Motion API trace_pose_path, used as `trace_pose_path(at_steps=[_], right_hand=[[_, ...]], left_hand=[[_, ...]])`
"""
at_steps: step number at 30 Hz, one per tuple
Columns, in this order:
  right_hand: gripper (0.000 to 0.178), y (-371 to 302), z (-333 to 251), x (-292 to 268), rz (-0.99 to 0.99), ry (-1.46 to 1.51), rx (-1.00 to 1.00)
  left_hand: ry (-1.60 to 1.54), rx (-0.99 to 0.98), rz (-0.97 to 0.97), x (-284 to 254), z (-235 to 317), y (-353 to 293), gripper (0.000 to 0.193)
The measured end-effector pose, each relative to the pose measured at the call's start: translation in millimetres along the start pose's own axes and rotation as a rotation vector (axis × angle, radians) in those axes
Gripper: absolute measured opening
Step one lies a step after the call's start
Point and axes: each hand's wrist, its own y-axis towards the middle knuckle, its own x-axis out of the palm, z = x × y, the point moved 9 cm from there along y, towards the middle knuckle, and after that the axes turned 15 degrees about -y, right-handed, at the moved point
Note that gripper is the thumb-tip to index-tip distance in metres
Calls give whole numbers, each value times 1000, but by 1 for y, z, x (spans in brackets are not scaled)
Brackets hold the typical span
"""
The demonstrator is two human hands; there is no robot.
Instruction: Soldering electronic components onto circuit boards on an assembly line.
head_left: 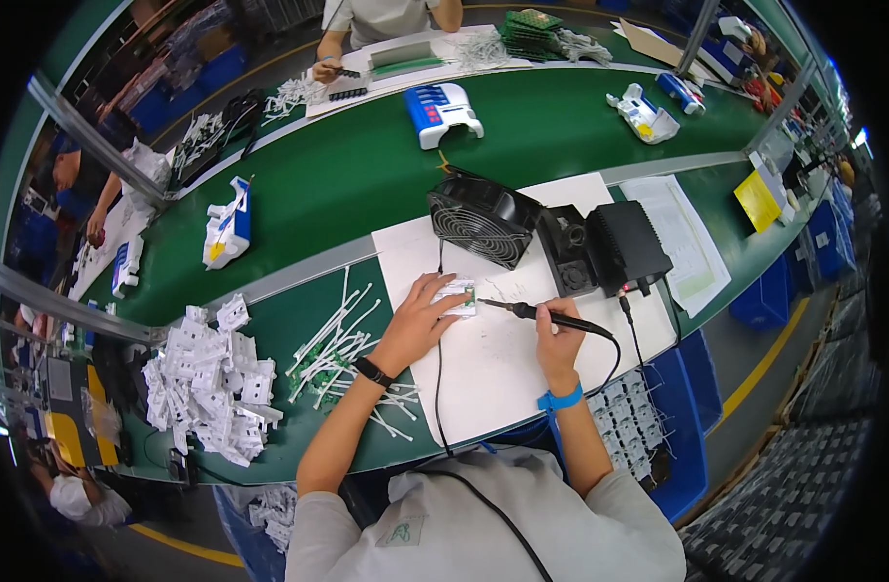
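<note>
My right hand point(558, 335) grips a soldering iron point(524, 310) like a pen, its tip pointing left toward a small white plastic part point(452, 289). A little green circuit board point(470, 299) sits at that part's right end. Whether the tip touches the board is too small to tell. With fingers over the part and thumb at its near side, my left hand point(425, 315) holds it against the white sheet point(483, 378). A black fan point(485, 218) stands just beyond, beside a black soldering station point(627, 247) and an iron holder point(567, 252).
White plastic parts point(211, 383) are heaped at the left, beside white cables with green boards point(338, 349). On the green conveyor point(328, 184) lie blue-and-white housings point(442, 114). A blue bin point(672, 427) of white parts stands at my right. Across the belt, a person's hand point(328, 70) works.
</note>
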Motion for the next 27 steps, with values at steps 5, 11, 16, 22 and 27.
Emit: trace_pose_path(at_steps=[5, 11, 16, 22, 27], right_hand=[[10, 4, -16, 2, -23, 2, -53], [11, 6, -19, 2, -67, -15, -78], [12, 7, -18, 3, -98, -40, -79], [12, 7, -17, 3, -104, -15, -69], [12, 6, -15, -1, -46, -35, -69]], left_hand=[[8, -20, -4, 2, 1, 1, 39], [-3, -39, -2, 4, 4, 4, 39], [20, -31, -1, 4, 4, 4, 39], [18, -29, 4, 5, 4, 5, 38], [21, -27, 6, 5, 4, 4, 38]])
